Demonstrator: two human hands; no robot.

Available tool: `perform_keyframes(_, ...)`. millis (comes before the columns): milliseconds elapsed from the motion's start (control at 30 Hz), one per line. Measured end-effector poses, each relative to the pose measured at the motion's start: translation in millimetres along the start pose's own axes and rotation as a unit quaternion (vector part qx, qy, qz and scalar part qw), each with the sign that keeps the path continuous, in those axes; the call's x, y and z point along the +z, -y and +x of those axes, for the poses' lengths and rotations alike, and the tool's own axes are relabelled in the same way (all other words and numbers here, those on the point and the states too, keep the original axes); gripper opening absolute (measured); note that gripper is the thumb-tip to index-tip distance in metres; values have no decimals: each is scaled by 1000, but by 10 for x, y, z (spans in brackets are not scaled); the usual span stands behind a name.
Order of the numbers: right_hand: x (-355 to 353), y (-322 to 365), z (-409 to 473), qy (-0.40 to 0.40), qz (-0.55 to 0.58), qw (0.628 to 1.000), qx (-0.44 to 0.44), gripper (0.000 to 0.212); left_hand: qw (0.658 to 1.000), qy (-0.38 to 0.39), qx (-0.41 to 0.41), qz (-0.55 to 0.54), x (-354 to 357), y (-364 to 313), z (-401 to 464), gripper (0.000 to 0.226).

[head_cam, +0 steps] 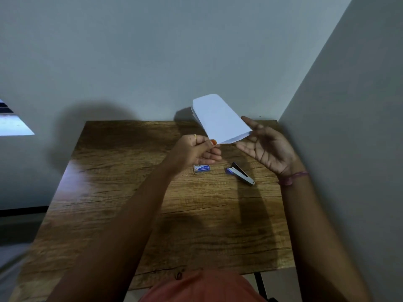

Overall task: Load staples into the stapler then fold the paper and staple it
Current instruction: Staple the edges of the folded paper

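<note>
Folded white paper (220, 118) raised above the table (130, 192), left hand (196, 150) in a pinching grip on its near corner, right hand (265, 147) spread flat beneath its right edge, stapler (241, 173) and staple box (201, 168) lying on the table below

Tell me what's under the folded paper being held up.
Nothing supports the folded paper: the left hand pinches its near corner above the wooden table, the open right hand beside it. Staple box and stapler lie nearer. The table's far edge behind it is hidden.
</note>
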State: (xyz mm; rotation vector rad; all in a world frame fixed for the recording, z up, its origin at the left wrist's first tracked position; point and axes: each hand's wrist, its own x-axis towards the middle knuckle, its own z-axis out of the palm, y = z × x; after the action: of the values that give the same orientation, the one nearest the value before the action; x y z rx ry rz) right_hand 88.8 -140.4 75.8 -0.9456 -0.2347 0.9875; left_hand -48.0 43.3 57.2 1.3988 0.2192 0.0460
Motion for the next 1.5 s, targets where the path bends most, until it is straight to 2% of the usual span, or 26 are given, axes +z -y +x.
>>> perform_keyframes(67,-34,-25,2,11,40,999,26,36,999,18,-15,37,-72,-19,13,13)
perform_keyframes(200,-41,-102,45,-11,6,998,62,41,995,50,-41,75,-161,-56,49,13)
perform_keyframes(400,-119,-101,86,-23,5,996,84,28,988,78,-63,121,-293,-149,62,19)
perform_keyframes(567,-164,-107,130,-44,-74,993,83,27,983,84,-66,149,-366,-171,68,19)
perform_keyframes(833,-111,-106,196,-85,-158,982,66,27,982,61,-64,168,-412,-166,96,17)
perform_keyframes(1000,-133,-80,129,-41,-157,984,69,37,979,56,-72,184,-422,-181,88,18)
perform_keyframes(1100,-166,-81,94,-29,-163,984,69,35,974,53,-78,206,-413,-202,95,19)
perform_keyframes(1267,-107,-128,119,-66,-202,974,84,27,962,33,-72,261,-334,-260,134,21)
perform_keyframes(1500,-110,-143,128,-98,-166,978,84,24,950,31,-65,305,-293,-347,160,20)
